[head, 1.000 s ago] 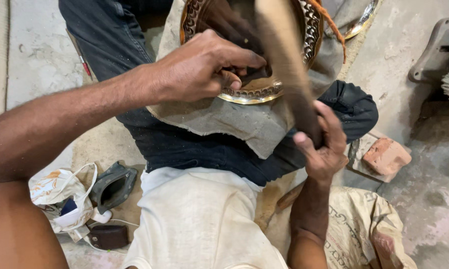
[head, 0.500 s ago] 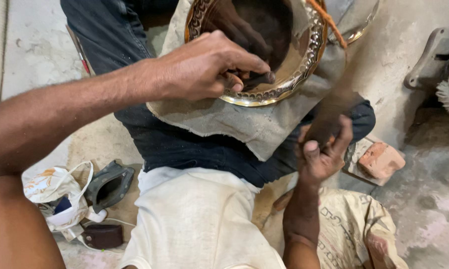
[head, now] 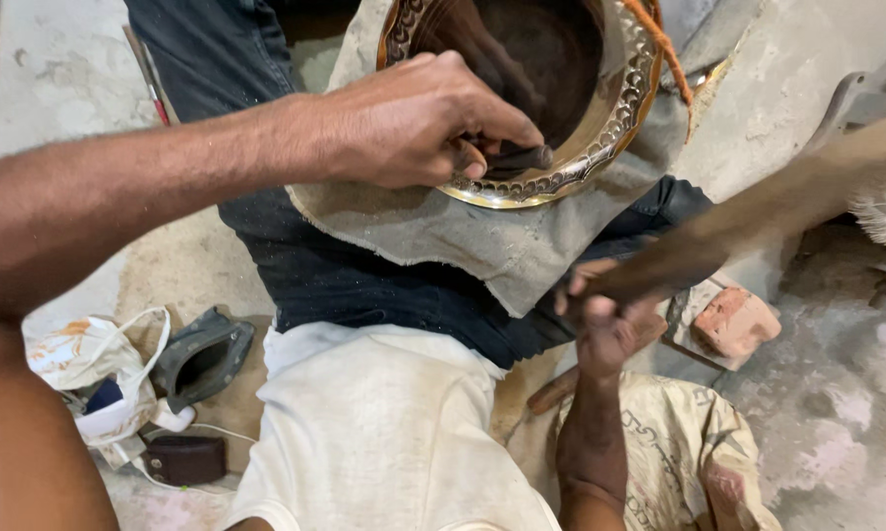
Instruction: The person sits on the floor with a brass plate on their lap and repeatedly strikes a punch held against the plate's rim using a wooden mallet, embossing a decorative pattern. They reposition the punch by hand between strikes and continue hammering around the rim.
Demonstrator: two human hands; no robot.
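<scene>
Left hand [head: 418, 123] pinches a short dark punch [head: 517, 157] against the patterned rim of a brass dish [head: 600, 138] resting on grey cloth [head: 502, 246] over the lap; right hand [head: 610, 324] grips a blurred wooden mallet [head: 758, 211]; a misjudged blow could strike the fingers or skid the punch.

Bare forearms, no sleeves; dusty dark blue trousers [head: 364, 265]; cream cloth [head: 384, 433] over lap.
</scene>
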